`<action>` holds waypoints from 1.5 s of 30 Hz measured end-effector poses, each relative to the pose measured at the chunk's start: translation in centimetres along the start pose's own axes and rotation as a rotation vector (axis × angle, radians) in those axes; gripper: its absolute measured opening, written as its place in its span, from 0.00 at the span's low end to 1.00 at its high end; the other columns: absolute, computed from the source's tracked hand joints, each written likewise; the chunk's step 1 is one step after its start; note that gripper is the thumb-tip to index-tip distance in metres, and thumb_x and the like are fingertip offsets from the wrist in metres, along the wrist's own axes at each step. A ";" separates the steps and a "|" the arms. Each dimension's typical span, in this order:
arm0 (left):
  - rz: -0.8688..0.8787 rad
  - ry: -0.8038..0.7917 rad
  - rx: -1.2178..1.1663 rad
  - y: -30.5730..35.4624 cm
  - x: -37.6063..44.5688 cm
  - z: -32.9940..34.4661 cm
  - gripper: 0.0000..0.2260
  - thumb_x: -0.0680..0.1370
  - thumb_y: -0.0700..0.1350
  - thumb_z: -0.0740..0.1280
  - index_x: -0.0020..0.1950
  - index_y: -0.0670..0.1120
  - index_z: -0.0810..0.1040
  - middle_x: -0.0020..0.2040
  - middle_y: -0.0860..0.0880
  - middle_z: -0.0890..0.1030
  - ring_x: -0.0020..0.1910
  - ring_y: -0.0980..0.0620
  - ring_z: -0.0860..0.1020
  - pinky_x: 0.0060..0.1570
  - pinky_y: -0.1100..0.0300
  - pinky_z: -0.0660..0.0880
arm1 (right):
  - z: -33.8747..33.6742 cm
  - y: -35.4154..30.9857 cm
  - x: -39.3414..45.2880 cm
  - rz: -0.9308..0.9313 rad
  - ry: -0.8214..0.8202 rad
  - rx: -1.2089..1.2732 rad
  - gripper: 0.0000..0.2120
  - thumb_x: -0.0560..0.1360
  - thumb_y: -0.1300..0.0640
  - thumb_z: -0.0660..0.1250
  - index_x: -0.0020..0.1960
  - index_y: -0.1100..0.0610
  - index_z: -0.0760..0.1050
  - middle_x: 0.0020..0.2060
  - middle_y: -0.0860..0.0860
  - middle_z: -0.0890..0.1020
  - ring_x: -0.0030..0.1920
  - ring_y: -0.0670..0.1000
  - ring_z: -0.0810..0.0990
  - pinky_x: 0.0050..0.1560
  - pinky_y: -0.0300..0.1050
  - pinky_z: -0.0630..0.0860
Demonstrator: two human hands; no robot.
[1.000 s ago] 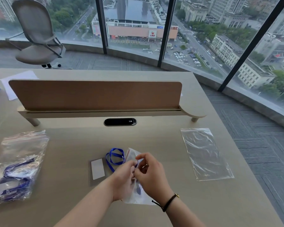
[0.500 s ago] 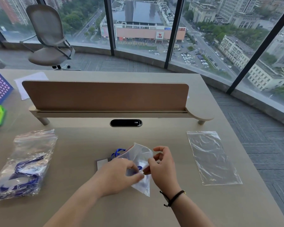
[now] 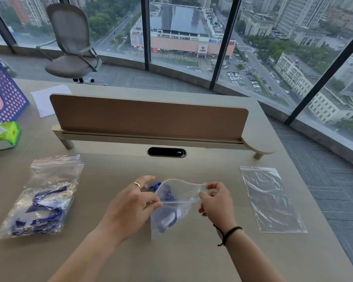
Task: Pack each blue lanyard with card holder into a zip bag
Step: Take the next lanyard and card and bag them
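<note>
Now both hands' fingers on zip bag

Clear zip bag with red strip at mouth, blue lanyard inside. Beige desk. Brown divider panel. Purple perforated basket. Green tissue pack. Grey chair.

My arms are bare from the bottom edge of the view up to the hands, with no sleeves showing. On my left hand I wear a thin gold-coloured ring on one finger. Round the wrist of my right hand sits a narrow black cord bracelet, with a short loose end hanging off its lower side.
</note>
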State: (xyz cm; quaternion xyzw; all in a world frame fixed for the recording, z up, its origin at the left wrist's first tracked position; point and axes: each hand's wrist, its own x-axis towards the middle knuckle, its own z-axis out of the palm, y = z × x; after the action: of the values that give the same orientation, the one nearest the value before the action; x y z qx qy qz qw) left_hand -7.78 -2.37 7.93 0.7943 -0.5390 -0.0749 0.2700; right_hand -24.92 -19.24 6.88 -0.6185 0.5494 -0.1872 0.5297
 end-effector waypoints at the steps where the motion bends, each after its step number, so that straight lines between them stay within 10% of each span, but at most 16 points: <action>1: -0.015 -0.004 -0.014 -0.4 -0.2 -0.5 0.11 0.75 0.59 0.66 0.41 0.55 0.83 0.57 0.60 0.79 0.48 0.57 0.79 0.43 0.57 0.78 | 0.1 0.0 0.0 0.006 0.004 -0.003 0.08 0.73 0.63 0.65 0.51 0.55 0.72 0.38 0.62 0.82 0.25 0.52 0.79 0.28 0.45 0.76; 6: -0.047 -0.019 -0.042 -3.3 -1.5 -2.4 0.16 0.74 0.62 0.59 0.44 0.55 0.83 0.39 0.60 0.81 0.37 0.57 0.78 0.37 0.55 0.77 | 1.2 -0.5 -0.8 0.015 -0.046 -0.017 0.11 0.73 0.66 0.62 0.51 0.53 0.74 0.33 0.58 0.82 0.28 0.53 0.80 0.30 0.46 0.78; 15: -0.025 0.066 -0.164 -7.0 -3.9 -6.8 0.02 0.73 0.44 0.75 0.45 0.49 0.87 0.41 0.58 0.86 0.40 0.64 0.82 0.43 0.62 0.78 | 3.7 -3.2 -3.2 -0.053 -0.195 0.078 0.06 0.75 0.68 0.65 0.43 0.64 0.81 0.34 0.59 0.86 0.34 0.55 0.84 0.40 0.49 0.82; 23: -0.232 0.086 -0.326 -9.8 -5.8 -9.2 0.18 0.74 0.39 0.74 0.60 0.56 0.79 0.41 0.59 0.85 0.42 0.58 0.84 0.48 0.70 0.76 | 4.3 -4.7 -5.5 -0.251 -0.392 -0.100 0.06 0.70 0.66 0.76 0.42 0.58 0.82 0.35 0.52 0.87 0.36 0.48 0.84 0.43 0.42 0.80; 34: -0.531 0.253 -0.484 -9.3 -8.6 -10.3 0.09 0.76 0.37 0.72 0.48 0.52 0.85 0.45 0.51 0.87 0.47 0.53 0.84 0.51 0.64 0.78 | 6.4 -7.5 -4.2 -0.500 -0.474 -0.123 0.10 0.70 0.61 0.76 0.34 0.51 0.82 0.29 0.48 0.78 0.25 0.41 0.70 0.30 0.31 0.69; 45: -0.712 0.569 -0.548 -11.9 -12.2 -13.4 0.10 0.75 0.35 0.72 0.43 0.51 0.85 0.38 0.52 0.86 0.37 0.57 0.82 0.45 0.66 0.78 | 13.6 -9.1 -4.9 -0.564 -0.639 -0.043 0.04 0.72 0.60 0.75 0.39 0.53 0.83 0.31 0.49 0.85 0.33 0.48 0.84 0.40 0.42 0.82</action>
State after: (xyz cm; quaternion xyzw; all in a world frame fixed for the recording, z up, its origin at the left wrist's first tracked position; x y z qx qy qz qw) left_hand 2.42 16.52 11.05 0.8175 -0.1021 -0.0815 0.5609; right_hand -11.05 -10.32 11.37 -0.7824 0.1708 -0.1122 0.5883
